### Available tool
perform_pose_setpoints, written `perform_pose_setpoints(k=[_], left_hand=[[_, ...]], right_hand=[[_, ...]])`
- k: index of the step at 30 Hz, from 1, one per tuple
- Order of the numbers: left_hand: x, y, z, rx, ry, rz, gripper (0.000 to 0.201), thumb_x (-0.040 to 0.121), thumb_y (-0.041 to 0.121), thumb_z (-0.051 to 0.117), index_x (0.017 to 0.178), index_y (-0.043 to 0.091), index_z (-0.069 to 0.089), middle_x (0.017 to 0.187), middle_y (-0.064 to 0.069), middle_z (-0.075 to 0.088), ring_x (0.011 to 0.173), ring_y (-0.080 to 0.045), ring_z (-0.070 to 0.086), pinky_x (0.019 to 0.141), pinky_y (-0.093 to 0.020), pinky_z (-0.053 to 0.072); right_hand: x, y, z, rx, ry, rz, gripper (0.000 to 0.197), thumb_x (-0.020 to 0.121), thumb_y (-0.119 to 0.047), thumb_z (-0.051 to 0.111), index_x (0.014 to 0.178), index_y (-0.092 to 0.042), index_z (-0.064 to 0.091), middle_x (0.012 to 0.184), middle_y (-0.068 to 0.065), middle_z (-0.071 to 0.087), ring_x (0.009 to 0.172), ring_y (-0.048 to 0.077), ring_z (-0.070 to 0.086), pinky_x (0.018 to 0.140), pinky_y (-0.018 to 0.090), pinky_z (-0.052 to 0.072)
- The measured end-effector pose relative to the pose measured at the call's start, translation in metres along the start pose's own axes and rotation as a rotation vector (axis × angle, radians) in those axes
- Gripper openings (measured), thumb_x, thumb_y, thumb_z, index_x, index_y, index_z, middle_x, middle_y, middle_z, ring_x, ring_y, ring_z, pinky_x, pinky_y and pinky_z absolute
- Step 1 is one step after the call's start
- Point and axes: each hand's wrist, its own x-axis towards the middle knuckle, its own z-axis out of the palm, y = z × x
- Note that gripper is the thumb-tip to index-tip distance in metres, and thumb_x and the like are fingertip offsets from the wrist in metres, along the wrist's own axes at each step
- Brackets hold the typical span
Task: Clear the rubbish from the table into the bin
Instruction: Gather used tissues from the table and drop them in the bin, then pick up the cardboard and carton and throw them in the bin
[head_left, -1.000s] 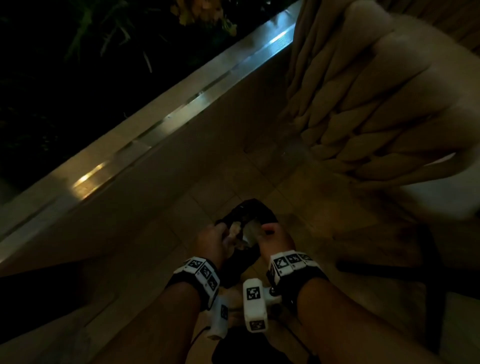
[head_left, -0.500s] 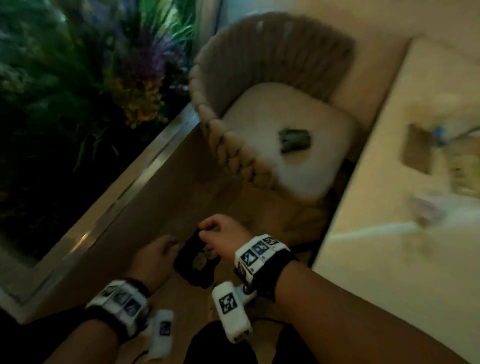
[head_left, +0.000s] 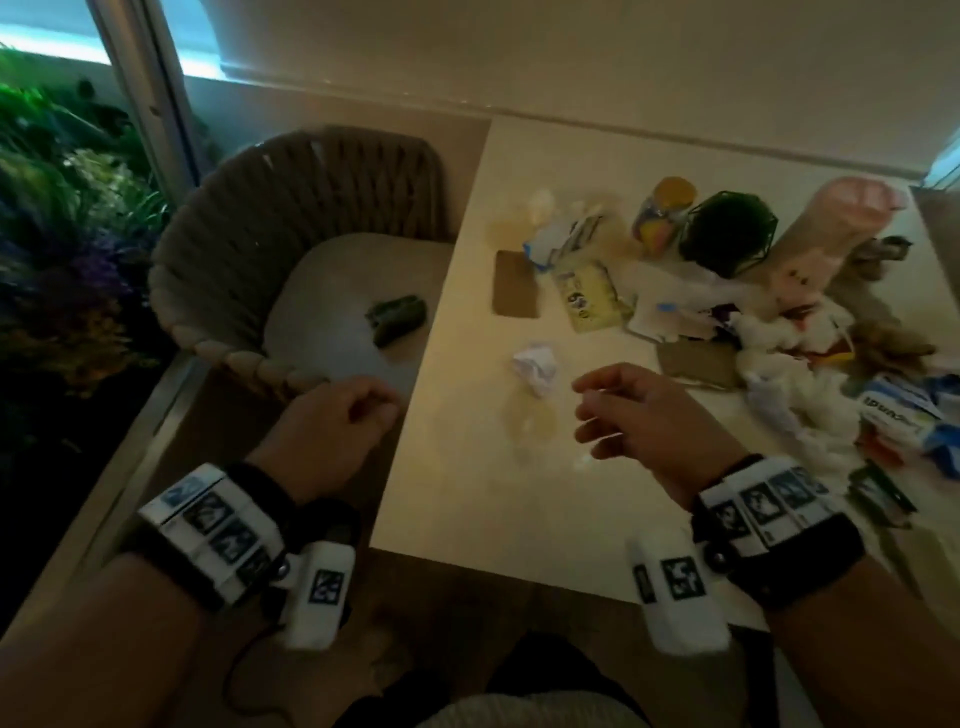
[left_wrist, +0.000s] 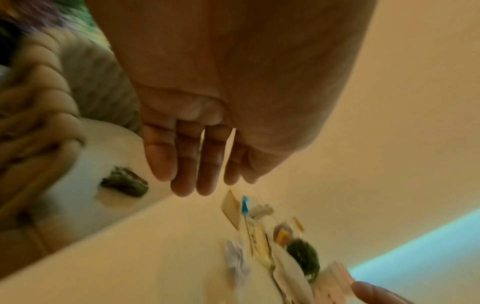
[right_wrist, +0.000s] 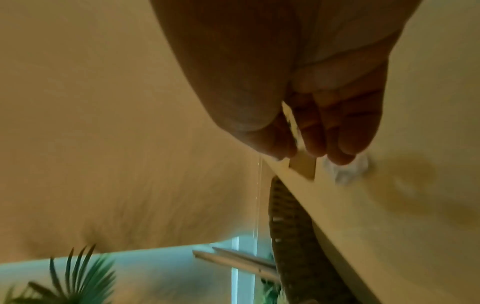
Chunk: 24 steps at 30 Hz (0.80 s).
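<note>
A crumpled white paper ball lies on the cream table, just left of my right hand. That hand hovers over the table with loosely spread fingers and holds nothing. My left hand hangs empty beside the table's left edge, fingers relaxed; in the left wrist view its fingers are nearly straight. More rubbish is heaped on the right: white tissues, a yellow packet, a brown card and a blue-and-white box. The bin is out of view.
A woven chair stands left of the table with a dark green object on its seat. A potted green plant, a yellow-lidded jar and a tall pink-topped packet stand at the back of the table. The wall runs behind.
Both hands have left the black bin down on the floor and risen to table height. My view has swung from the floor up to the table.
</note>
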Motion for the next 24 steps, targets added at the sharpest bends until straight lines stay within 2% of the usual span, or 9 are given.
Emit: perform_pose_setpoints(k=[5,8,11,13,16,19,21,23,24], left_hand=[[0.075,0.072,0.066,0.214,-0.116,0.053,0.026,0.096,0.036,0.057,0.119,0.023,0.058,0.095,0.001,0.062,0.072,-0.014,0.055,0.07,-0.03,0.045],[0.124,0.102,0.093,0.358,-0.146,-0.011,0.046,0.092,0.047,0.059,0.129,0.02,0.051,0.117,-0.007,0.064,0.095,-0.026,0.06,0.08,-0.034,0.047],[0.159,0.12,0.111,0.467,-0.191,-0.075,0.077,0.082,0.058,0.066,0.142,0.016,0.042,0.142,-0.009,0.049,0.124,-0.03,0.051,0.098,-0.039,0.044],[0.172,0.126,0.119,0.525,-0.226,-0.081,0.086,0.078,0.056,0.072,0.145,0.014,0.037,0.145,-0.008,0.047,0.128,-0.03,0.049,0.099,-0.037,0.042],[0.186,0.129,0.125,0.517,-0.247,-0.103,0.071,0.078,0.046,0.077,0.134,0.012,0.048,0.134,-0.009,0.057,0.117,-0.029,0.056,0.082,-0.032,0.042],[0.2,0.129,0.119,0.472,-0.252,-0.094,0.044,0.082,0.045,0.072,0.109,0.011,0.062,0.112,-0.013,0.064,0.104,-0.031,0.059,0.074,-0.033,0.04],[0.205,0.13,0.107,0.332,-0.202,-0.092,0.039,0.086,0.045,0.068,0.103,0.011,0.063,0.103,-0.014,0.061,0.104,-0.035,0.06,0.077,-0.037,0.045],[0.207,0.129,0.09,0.171,-0.134,-0.104,0.035,0.091,0.038,0.063,0.112,0.01,0.063,0.112,-0.017,0.06,0.11,-0.036,0.058,0.086,-0.04,0.046],[0.209,0.126,0.082,0.096,-0.098,-0.107,0.029,0.093,0.033,0.061,0.108,0.008,0.062,0.114,-0.02,0.061,0.106,-0.036,0.059,0.084,-0.041,0.047]], right_hand=[[0.009,0.029,-0.094,-0.074,0.044,0.089,0.01,0.095,-0.012,0.056,0.1,-0.013,0.063,0.09,0.014,0.064,0.075,0.023,0.065,0.062,0.034,0.052],[0.016,0.033,-0.124,-0.149,0.046,0.106,0.009,0.095,-0.013,0.056,0.1,-0.013,0.063,0.092,0.016,0.066,0.076,0.025,0.066,0.062,0.034,0.054],[0.023,0.034,-0.14,-0.235,0.037,0.09,0.009,0.093,-0.016,0.059,0.101,-0.014,0.063,0.091,0.014,0.068,0.08,0.027,0.068,0.062,0.032,0.056],[0.031,0.032,-0.146,-0.26,0.02,0.074,0.009,0.093,-0.017,0.06,0.101,-0.016,0.064,0.091,0.012,0.068,0.08,0.026,0.069,0.062,0.031,0.056],[0.047,0.023,-0.148,-0.265,-0.006,0.029,0.008,0.093,-0.018,0.06,0.1,-0.018,0.063,0.091,0.008,0.067,0.076,0.021,0.068,0.057,0.026,0.053],[0.071,0.008,-0.139,-0.253,-0.023,-0.013,0.008,0.093,-0.017,0.06,0.101,-0.017,0.063,0.089,0.007,0.066,0.073,0.019,0.065,0.058,0.028,0.051],[0.094,-0.002,-0.129,-0.274,0.004,-0.034,0.008,0.092,-0.021,0.061,0.099,-0.017,0.063,0.086,0.006,0.065,0.074,0.02,0.063,0.065,0.035,0.053],[0.122,-0.009,-0.116,-0.352,0.082,-0.076,0.01,0.089,-0.026,0.064,0.097,-0.02,0.064,0.09,0.003,0.066,0.082,0.022,0.063,0.076,0.037,0.053],[0.137,-0.013,-0.108,-0.417,0.128,-0.101,0.011,0.088,-0.028,0.065,0.096,-0.022,0.063,0.093,0.001,0.066,0.088,0.022,0.063,0.08,0.036,0.053]])
